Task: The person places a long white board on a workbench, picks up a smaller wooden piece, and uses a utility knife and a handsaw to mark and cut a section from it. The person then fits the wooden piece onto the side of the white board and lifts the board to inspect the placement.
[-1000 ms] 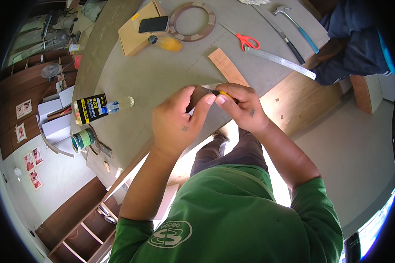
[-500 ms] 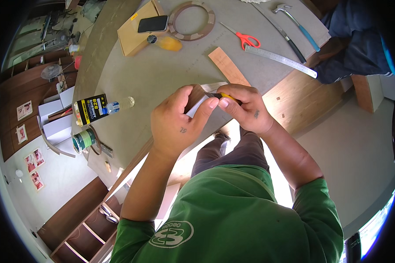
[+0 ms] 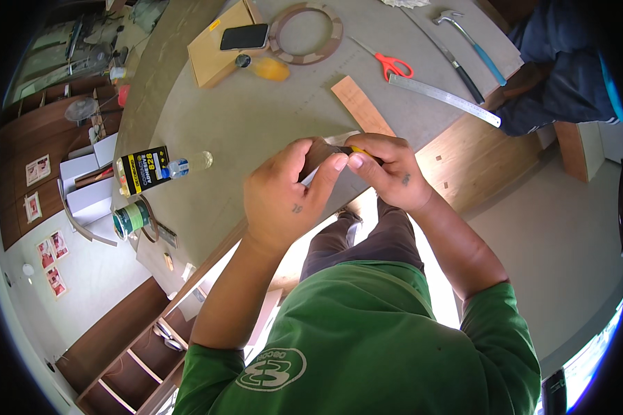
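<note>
My left hand (image 3: 280,197) is closed around a curved brown wood-grain strip (image 3: 317,153) with a pale inner face. Most of that piece is hidden by my fingers. From the right, my right hand (image 3: 393,173) grips a yellow-and-black utility knife (image 3: 356,149), its dark front end against the strip. Both thumbs nearly meet at this spot, over the near edge of the workbench. Just beyond my right hand lies a flat wooden board (image 3: 361,104) on the grey bench top (image 3: 263,117).
Farther off lie red scissors (image 3: 393,67), a steel ruler (image 3: 444,99), a hammer (image 3: 479,52), a ring (image 3: 277,34), a phone (image 3: 244,37) and an orange bottle (image 3: 268,68). Leftward stand an adhesive can (image 3: 145,171), a clear bottle (image 3: 190,164) and a green tin (image 3: 131,219). Someone's dark-clothed leg (image 3: 561,86) is far right.
My left hand has shifted slightly to the right and tilted, bringing the strip with it. The knife's blade end sits a little closer over the strip; my right hand barely moved.
</note>
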`<action>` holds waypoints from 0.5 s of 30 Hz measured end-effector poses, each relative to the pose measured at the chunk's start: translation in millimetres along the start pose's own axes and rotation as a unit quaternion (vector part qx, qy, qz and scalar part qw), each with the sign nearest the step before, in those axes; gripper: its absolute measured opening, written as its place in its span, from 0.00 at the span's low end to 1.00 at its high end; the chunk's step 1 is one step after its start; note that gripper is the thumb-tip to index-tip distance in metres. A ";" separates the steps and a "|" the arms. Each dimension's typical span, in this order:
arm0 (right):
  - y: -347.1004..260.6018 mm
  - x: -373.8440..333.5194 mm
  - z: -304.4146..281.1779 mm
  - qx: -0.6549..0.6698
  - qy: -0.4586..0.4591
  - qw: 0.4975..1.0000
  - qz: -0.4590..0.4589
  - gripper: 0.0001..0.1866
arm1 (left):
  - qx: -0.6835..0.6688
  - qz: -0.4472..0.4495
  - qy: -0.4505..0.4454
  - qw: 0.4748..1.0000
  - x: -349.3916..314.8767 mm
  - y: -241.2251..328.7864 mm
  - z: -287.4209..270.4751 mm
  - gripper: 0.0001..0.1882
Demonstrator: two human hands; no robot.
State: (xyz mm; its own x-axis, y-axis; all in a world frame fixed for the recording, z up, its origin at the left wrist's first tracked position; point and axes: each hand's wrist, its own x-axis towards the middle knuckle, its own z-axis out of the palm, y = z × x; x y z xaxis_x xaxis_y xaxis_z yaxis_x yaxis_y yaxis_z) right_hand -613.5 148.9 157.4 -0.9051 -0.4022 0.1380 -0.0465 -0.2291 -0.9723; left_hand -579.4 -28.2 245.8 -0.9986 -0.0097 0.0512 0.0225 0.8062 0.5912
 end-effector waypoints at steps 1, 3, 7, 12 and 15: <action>-1.2 0.3 -1.6 0.007 -0.013 1.000 -0.004 0.16 | 0.004 0.008 0.001 1.000 0.7 -0.1 -0.3 0.21; -3.5 1.2 -3.7 0.014 -0.026 1.000 -0.007 0.16 | -0.004 0.010 0.002 1.000 1.7 -1.2 -1.3 0.21; -5.4 1.6 -5.6 0.008 -0.033 0.999 -0.010 0.16 | -0.021 0.020 0.014 0.999 2.8 0.6 -0.6 0.17; -6.2 1.7 -3.4 0.007 -0.025 1.000 -0.014 0.17 | -0.006 0.023 0.008 1.000 3.0 0.6 -1.5 0.17; -6.4 2.4 -3.1 0.003 -0.018 1.000 -0.018 0.17 | -0.008 0.025 0.010 1.000 3.4 0.7 -1.4 0.17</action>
State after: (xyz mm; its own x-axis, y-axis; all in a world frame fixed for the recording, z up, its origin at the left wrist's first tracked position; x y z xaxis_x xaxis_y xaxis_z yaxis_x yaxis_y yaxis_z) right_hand -616.7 152.2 163.4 -0.8872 -0.4253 0.1788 -0.0755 -0.2484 -0.9657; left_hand -582.7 -28.6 247.5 -0.9951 0.0185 0.0968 0.0732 0.7962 0.6006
